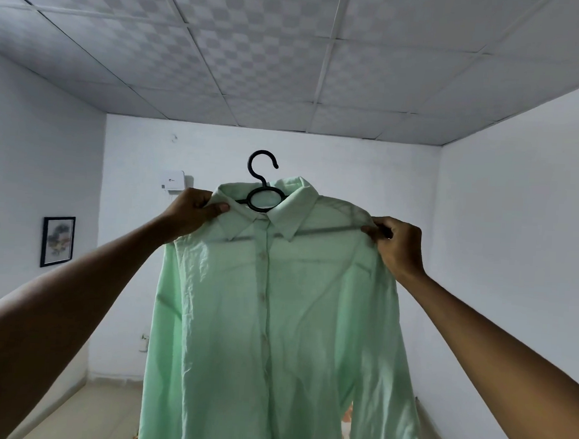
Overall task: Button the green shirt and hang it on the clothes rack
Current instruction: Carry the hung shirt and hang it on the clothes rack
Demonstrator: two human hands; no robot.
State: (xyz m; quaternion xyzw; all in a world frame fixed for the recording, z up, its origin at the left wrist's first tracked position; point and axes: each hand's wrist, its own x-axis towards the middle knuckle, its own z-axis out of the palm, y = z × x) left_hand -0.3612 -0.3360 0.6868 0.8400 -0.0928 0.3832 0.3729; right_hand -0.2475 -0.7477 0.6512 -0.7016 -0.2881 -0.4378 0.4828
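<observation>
The green shirt [276, 319] hangs in the air in front of me, its front placket closed with several buttons showing down the middle. It sits on a black hanger [262, 184] whose hook sticks up above the collar; the hanger's arms show as dark lines through the fabric. My left hand [194, 212] pinches the shirt's left shoulder beside the collar. My right hand [392, 246] grips the right shoulder end over the hanger's arm. Both arms are raised and stretched forward. No clothes rack is in view.
A white back wall carries a small white box [173, 180]. On the left wall hangs a framed picture [58, 241]. A tiled ceiling is overhead, and a pale floor [103, 411] lies below. Something colourful peeks out by the shirt's lower right edge [347, 420].
</observation>
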